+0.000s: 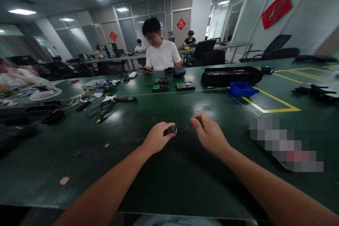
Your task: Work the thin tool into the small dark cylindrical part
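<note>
My left hand (pixel 156 137) is closed around a short dark cylinder (pixel 173 129) whose ringed round end faces right. Most of the cylinder's body is hidden by my fingers, so its kind does not show. In my right hand (pixel 210 134) is a small screwdriver (pixel 186 127), gripped by its reddish handle. Its thin shaft points left toward the ringed end, and a small gap seems to lie between them. Both hands are over the green tabletop (pixel 164 183).
Circuit-board drives (pixel 160 87) lie farther back, beside another drive (pixel 185 85). A black housing (pixel 233 76) and blue bin (pixel 243 89) are right of them. Black cables (pixel 103 110) and a long tool (pixel 124 99) lie left. A person (pixel 162 54) sits opposite; a blurred flat object (pixel 283 146) lies right.
</note>
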Available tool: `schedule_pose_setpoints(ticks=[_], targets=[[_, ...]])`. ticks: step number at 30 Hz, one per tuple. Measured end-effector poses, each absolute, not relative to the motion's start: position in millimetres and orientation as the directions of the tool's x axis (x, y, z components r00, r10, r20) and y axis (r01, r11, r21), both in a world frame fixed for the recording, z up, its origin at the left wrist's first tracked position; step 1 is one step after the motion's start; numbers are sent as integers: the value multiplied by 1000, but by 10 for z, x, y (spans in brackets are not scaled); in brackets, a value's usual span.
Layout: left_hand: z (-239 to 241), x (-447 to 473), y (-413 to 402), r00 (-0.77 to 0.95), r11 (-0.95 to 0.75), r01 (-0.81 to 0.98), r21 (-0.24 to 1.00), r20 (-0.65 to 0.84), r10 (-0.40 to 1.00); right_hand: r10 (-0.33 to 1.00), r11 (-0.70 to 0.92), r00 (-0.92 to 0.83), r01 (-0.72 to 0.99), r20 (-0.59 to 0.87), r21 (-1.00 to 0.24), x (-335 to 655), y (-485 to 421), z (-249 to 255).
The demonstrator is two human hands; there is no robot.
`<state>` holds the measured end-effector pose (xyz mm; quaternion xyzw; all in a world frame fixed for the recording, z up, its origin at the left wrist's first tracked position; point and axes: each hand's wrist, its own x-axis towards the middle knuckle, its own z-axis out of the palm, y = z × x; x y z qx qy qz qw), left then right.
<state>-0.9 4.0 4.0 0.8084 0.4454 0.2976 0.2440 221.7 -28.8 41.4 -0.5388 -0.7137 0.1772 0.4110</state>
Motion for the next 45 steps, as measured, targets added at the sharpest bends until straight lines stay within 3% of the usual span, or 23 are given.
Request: schedule_pose_setpoints(ticks=[4, 8, 12, 15, 18, 22, 27, 30, 34, 45], targets=[[38, -10, 57, 316, -417, 507, 754, 287, 904, 915, 349, -68, 629, 399, -695, 2212, -287, 415], [13, -54, 125, 219, -299, 245, 922, 248, 944, 918, 344, -74, 634, 389, -693, 2212, -283, 412], [28, -105, 166, 202, -198, 44, 979, 186, 962, 924, 336, -76, 628, 375, -701, 2208, -292, 417], [106, -106, 121, 219, -159, 87, 983, 137, 966, 932, 323, -75, 618, 355, -717, 2207, -294, 415], [211, -85, 40, 229, -235, 348, 908, 161, 960, 930, 328, -76, 611, 359, -721, 2207, -289, 407], [261, -68, -30, 406, -470, 631, 618, 253, 878, 935, 314, -65, 615, 350, -724, 2205, -285, 401], [152, -49, -44, 518, -513, 779, 360, 92, 850, 935, 316, -73, 616, 346, -722, 2206, -284, 398], [112, 9, -50, 526, -528, 804, 276, 87, 846, 932, 322, -72, 614, 356, -720, 2202, -280, 394], [91, 128, -45, 494, -507, 823, 256, 120, 861, 933, 320, -70, 612, 353, -724, 2192, -278, 391], [74, 187, 9, 468, -488, 791, 369, 148, 871, 939, 307, -70, 613, 337, -728, 2195, -291, 391]])
